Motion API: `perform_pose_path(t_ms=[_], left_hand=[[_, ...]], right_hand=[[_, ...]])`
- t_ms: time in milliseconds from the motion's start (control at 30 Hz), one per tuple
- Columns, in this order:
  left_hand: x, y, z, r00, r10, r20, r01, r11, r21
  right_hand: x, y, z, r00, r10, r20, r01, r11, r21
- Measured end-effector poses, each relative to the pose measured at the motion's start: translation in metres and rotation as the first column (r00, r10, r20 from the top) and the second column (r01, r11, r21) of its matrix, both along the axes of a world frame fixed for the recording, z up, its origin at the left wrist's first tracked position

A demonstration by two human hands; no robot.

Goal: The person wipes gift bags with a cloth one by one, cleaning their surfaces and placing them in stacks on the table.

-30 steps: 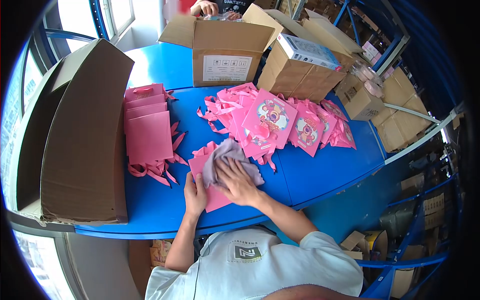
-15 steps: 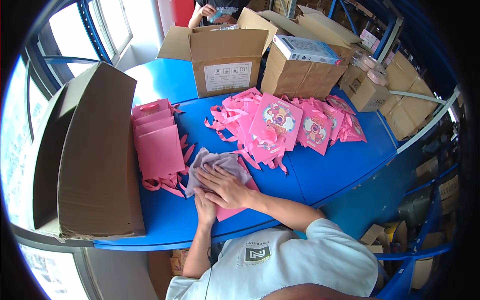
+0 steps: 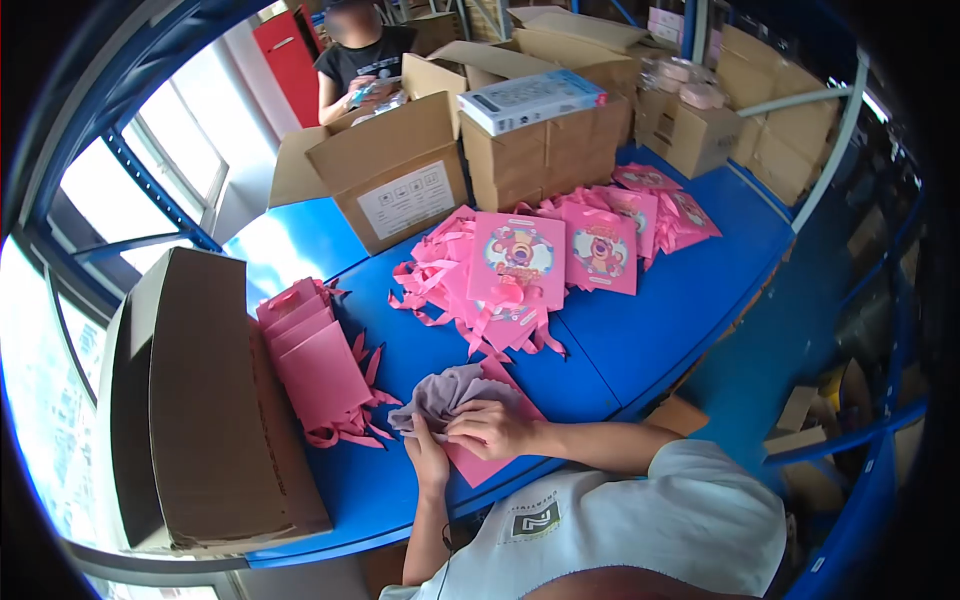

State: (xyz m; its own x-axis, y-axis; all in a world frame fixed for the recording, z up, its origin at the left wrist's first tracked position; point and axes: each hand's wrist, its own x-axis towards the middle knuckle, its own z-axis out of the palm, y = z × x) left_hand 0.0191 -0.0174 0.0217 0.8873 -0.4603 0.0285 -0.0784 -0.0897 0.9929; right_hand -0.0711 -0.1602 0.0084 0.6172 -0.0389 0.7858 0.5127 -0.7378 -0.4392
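A greyish-purple cloth (image 3: 447, 390) lies bunched over a pink gift bag (image 3: 482, 468) near the table's front edge. My left hand (image 3: 428, 462) grips the cloth's near left edge between thumb and fingers. Close beside it, my right hand (image 3: 490, 428) has its fingers curled and pinches the near side of the cloth. Most of the bag is hidden under cloth and hands; its upper right and lower corners show. To the left lies an overlapping row of plain pink bags (image 3: 325, 370) with ribbon handles.
A heap of pink bags printed with a bear (image 3: 518, 260) lies beyond my hands. A large carton (image 3: 215, 410) stands at the left. Behind the heap are an open carton (image 3: 400, 185) and another with a blue-white box (image 3: 535, 100) on it. A co-worker (image 3: 365, 65) handles something beyond.
My right hand has gone from lying flat on the cloth to curled fingers pinching it. My left hand now holds the cloth's edge. The camera view has shifted.
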Motion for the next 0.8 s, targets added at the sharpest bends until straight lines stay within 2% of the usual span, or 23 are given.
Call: perform_pose_path(t_ms=[133, 233, 267, 300, 333, 467, 500, 567, 633, 667, 700, 800], left_hand=[[-0.002, -0.011, 0.000, 0.998, 0.055, 0.035, -0.050, 0.989, -0.137], [-0.007, -0.014, 0.003, 0.991, 0.128, 0.037, -0.118, 0.973, -0.200], [-0.009, -0.014, 0.006, 0.992, 0.101, 0.072, -0.094, 0.991, -0.097], [-0.012, -0.013, 0.008, 0.992, 0.071, 0.101, -0.073, 0.997, 0.009], [-0.013, -0.011, 0.009, 0.992, 0.085, 0.099, -0.087, 0.996, 0.023], [-0.008, -0.006, 0.015, 0.993, -0.110, 0.036, 0.090, 0.929, 0.360], [-0.008, -0.006, 0.012, 0.993, -0.108, 0.037, 0.088, 0.927, 0.365], [-0.006, -0.007, -0.004, 0.977, -0.043, 0.208, -0.008, 0.972, 0.236], [-0.005, -0.009, -0.018, 0.931, 0.044, 0.363, -0.078, 0.994, 0.082], [-0.004, -0.007, -0.021, 0.931, 0.042, 0.361, -0.078, 0.993, 0.084], [-0.001, -0.003, -0.023, 0.932, 0.028, 0.360, -0.078, 0.989, 0.126], [0.004, 0.002, -0.030, 0.938, -0.019, 0.347, -0.070, 0.968, 0.242]], right_hand=[[-0.005, -0.004, 0.001, 0.981, 0.052, -0.187, -0.011, 0.976, 0.218], [0.001, 0.000, 0.032, 0.995, 0.013, -0.103, 0.009, 0.978, 0.209], [0.006, -0.003, 0.042, 0.979, -0.185, -0.081, 0.185, 0.983, -0.006], [0.008, -0.004, 0.046, 0.930, -0.366, -0.018, 0.354, 0.910, -0.214], [0.007, -0.002, 0.044, 0.935, -0.352, -0.027, 0.340, 0.918, -0.202], [0.012, -0.004, 0.024, 0.909, -0.403, -0.105, 0.375, 0.903, -0.211], [0.017, -0.008, 0.015, 0.910, -0.400, -0.107, 0.373, 0.905, -0.205], [0.031, -0.017, -0.012, 0.964, -0.172, -0.203, 0.190, 0.979, 0.073], [0.038, -0.025, -0.028, 0.971, 0.077, -0.227, 0.008, 0.936, 0.352], [0.038, -0.027, -0.025, 0.971, 0.077, -0.228, 0.009, 0.935, 0.353], [0.037, -0.029, -0.021, 0.956, 0.064, -0.286, 0.080, 0.883, 0.463], [0.033, -0.035, -0.010, 0.886, 0.060, -0.459, 0.319, 0.638, 0.700]])
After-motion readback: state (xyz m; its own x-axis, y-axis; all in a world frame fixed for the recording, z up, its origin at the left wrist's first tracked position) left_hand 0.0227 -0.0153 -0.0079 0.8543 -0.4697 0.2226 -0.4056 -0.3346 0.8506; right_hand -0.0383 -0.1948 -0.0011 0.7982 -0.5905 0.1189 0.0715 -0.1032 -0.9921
